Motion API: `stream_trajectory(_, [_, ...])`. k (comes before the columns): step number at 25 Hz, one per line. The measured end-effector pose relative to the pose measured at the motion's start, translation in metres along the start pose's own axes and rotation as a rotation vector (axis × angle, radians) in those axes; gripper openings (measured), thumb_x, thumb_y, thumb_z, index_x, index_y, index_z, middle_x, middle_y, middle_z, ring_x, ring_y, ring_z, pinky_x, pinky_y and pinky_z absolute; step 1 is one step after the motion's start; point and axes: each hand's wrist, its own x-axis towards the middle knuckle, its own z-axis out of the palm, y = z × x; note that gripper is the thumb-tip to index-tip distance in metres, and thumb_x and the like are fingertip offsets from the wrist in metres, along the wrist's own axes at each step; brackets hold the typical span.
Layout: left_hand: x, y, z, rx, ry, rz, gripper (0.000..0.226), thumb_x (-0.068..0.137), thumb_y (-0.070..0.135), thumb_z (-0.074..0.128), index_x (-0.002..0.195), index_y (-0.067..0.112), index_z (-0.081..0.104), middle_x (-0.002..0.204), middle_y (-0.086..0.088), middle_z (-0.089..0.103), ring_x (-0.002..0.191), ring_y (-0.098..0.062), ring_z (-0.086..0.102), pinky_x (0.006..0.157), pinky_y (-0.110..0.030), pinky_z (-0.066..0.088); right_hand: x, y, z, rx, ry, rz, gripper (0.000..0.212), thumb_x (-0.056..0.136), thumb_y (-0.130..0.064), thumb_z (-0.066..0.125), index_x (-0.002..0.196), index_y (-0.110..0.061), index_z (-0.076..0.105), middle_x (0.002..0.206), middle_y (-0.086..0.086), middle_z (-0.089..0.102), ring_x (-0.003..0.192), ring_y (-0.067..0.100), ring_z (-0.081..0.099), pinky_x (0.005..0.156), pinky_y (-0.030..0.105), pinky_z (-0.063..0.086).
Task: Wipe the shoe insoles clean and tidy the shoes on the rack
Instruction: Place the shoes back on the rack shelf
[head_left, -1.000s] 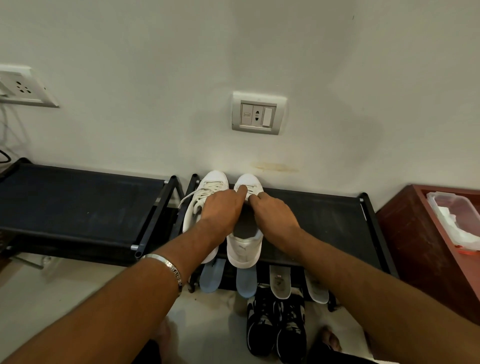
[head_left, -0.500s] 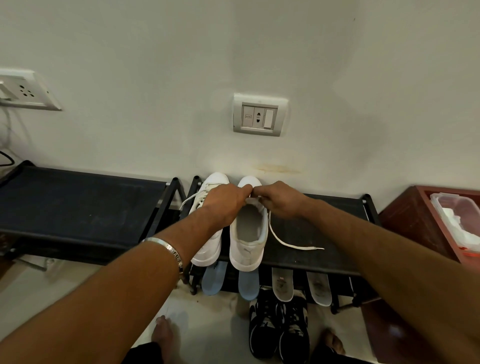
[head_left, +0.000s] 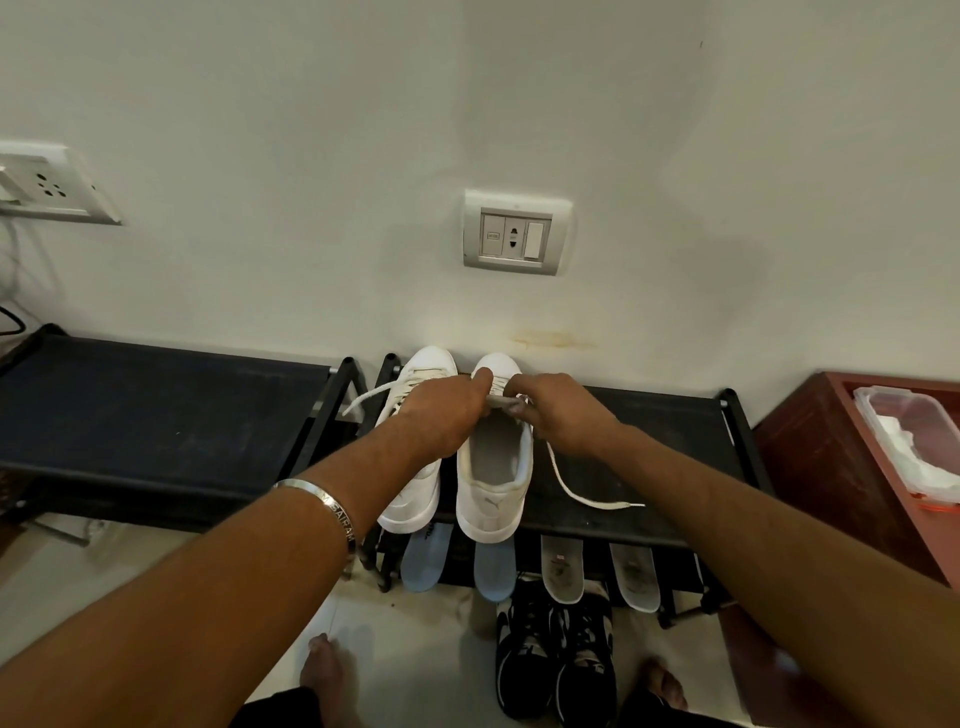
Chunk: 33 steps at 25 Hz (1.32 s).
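With our left hand (head_left: 447, 410) and right hand (head_left: 563, 415) pinching the right white shoe's (head_left: 493, 478) tongue, a hard tug risks dragging it off the rack (head_left: 675, 441).

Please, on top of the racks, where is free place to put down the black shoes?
The left rack has its whole top bare. The right rack is bare between the loose lace and its right post. Crowded: its left end, with both white shoes and both hands.

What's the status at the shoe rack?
Both hands, left and right, pinching the right white sneaker's tongue. Loose lace trailing over the rack. Nothing in the way.
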Motion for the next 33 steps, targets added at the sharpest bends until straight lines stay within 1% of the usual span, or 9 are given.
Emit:
stream_trajectory(3, [0.003,-0.004,-0.009,-0.172,-0.074,-0.052,0.034,0.097,0.030,0.059,0.121,0.011,0.044,0.102,-0.013,0.064,0.086,-0.027,0.058,0.072,-0.036,0.044,-0.005,-0.003,-0.012,0.158,-0.026,0.091,0.018,0.095,-0.023,0.062,0.110,-0.015,0.068,0.085,-0.004,0.061,0.063,0.005,0.052,0.068,0.027,0.045])
stream_trajectory(5, [0.005,-0.008,-0.018,-0.298,-0.097,-0.091,0.035,0.092,0.033,0.067,0.118,0.016,0.051,0.100,-0.008,0.062,0.087,-0.022,0.055,0.073,-0.031,0.040,-0.004,-0.005,-0.021,0.266,-0.001,0.173,0.016,0.097,-0.022,0.060,0.106,-0.013,0.069,0.075,-0.006,0.058,0.060,0.008,0.054,0.062,0.027,0.047])
stream_trajectory(8, [0.009,-0.012,-0.041,-0.464,0.002,-0.135,0.020,0.091,0.031,0.069,0.106,0.020,0.063,0.095,0.000,0.064,0.089,-0.017,0.058,0.076,-0.029,0.043,0.002,-0.014,-0.037,0.429,0.097,0.268,0.014,0.097,-0.020,0.058,0.096,-0.013,0.070,0.069,0.000,0.059,0.055,0.013,0.055,0.049,0.022,0.048])
stream_trajectory(13, [0.012,-0.007,-0.090,-0.652,0.154,-0.164,0.006,0.093,0.023,0.068,0.096,0.018,0.066,0.071,0.006,0.068,0.071,-0.006,0.061,0.065,-0.023,0.040,0.014,-0.042,-0.071,0.563,0.238,0.276,0.016,0.095,-0.014,0.057,0.091,-0.008,0.071,0.065,0.000,0.058,0.053,0.012,0.052,0.048,0.022,0.042])
stream_trajectory(18, [0.014,0.002,-0.130,-0.665,0.217,-0.160,0.011,0.090,0.021,0.070,0.097,0.014,0.074,0.074,0.004,0.071,0.078,-0.004,0.061,0.073,-0.022,0.043,0.021,-0.068,-0.106,0.546,0.338,0.245,0.015,0.095,-0.018,0.059,0.090,-0.009,0.070,0.069,0.003,0.062,0.055,0.011,0.055,0.050,0.024,0.044])
stream_trajectory(23, [0.007,0.013,-0.160,-0.653,0.237,-0.120,0.014,0.090,0.024,0.071,0.100,0.015,0.075,0.079,0.002,0.072,0.072,0.000,0.057,0.058,-0.017,0.037,0.016,-0.085,-0.134,0.543,0.383,0.218,0.012,0.089,-0.017,0.065,0.084,-0.006,0.069,0.070,0.006,0.068,0.053,0.011,0.057,0.050,0.024,0.046])
stream_trajectory(29, [0.000,0.019,-0.181,-0.629,0.260,-0.112,0.014,0.091,0.022,0.070,0.093,0.011,0.078,0.086,-0.001,0.074,0.081,-0.006,0.060,0.065,-0.016,0.040,0.009,-0.102,-0.153,0.510,0.500,0.140,0.007,0.086,-0.016,0.069,0.086,-0.009,0.068,0.067,0.005,0.070,0.049,0.007,0.062,0.051,0.022,0.049])
stream_trajectory(31, [-0.001,0.021,-0.183,-0.619,0.242,-0.108,0.014,0.092,0.020,0.068,0.087,0.009,0.076,0.087,-0.001,0.073,0.083,-0.008,0.060,0.066,-0.017,0.041,0.006,-0.107,-0.158,0.572,0.539,0.102,0.007,0.086,-0.017,0.070,0.084,-0.011,0.068,0.065,0.005,0.069,0.051,0.010,0.062,0.056,0.026,0.053])
stream_trajectory(33, [-0.002,0.024,-0.183,-0.608,0.233,-0.120,0.016,0.093,0.019,0.066,0.083,0.009,0.074,0.084,0.002,0.070,0.076,-0.007,0.056,0.060,-0.019,0.038,0.003,-0.111,-0.160,0.696,0.624,0.076,0.009,0.088,-0.019,0.068,0.085,-0.010,0.068,0.067,0.005,0.068,0.052,0.012,0.061,0.055,0.026,0.051])
